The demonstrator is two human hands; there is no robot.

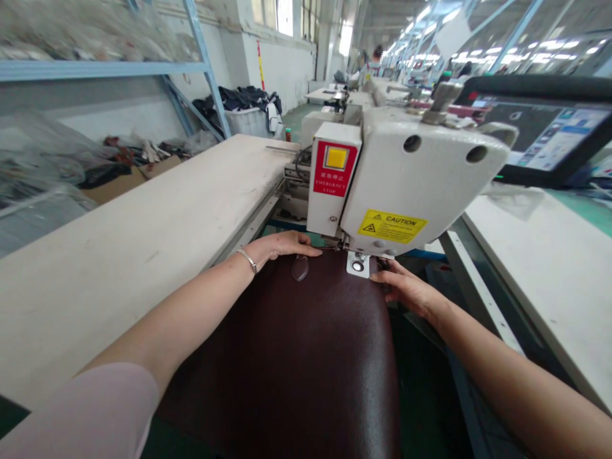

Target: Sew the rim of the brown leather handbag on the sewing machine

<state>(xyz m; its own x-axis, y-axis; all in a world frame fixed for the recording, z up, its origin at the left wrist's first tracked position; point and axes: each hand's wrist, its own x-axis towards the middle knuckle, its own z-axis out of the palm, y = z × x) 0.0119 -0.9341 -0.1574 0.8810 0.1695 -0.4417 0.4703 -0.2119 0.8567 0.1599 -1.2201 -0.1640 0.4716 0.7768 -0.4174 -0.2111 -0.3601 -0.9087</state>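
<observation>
— Where is the leather right now?

— The dark brown leather panel [296,357] lies draped toward the person, its far edge pushed up under the head of the sewing machine [411,172], right at the presser foot [357,264]. The left hand [280,245] lies flat on the panel's far left corner, fingers stretched out and close together, pinning it down rather than gripping. The right hand [406,290] is at the panel's right edge just beside the foot; its fingers curl over that edge, lightly holding the leather.

— How far along does the work look?

— Early, I'd judge. The edge is lined up under the foot, but I can't make out any stitch line on the visible surface — so the positioning seems done and the seam itself seems left to do.

— What can't you see?

— The needle is hidden behind the machine head, and so is the panel's edge under it. The right fingertips are partly tucked out of sight. A small oval mark [300,268] sits on the leather near the left hand — hard to tell what it is. The long pale worktop [143,255] on the left runs out of frame, and the screen [549,134] at the right is cut off.
</observation>
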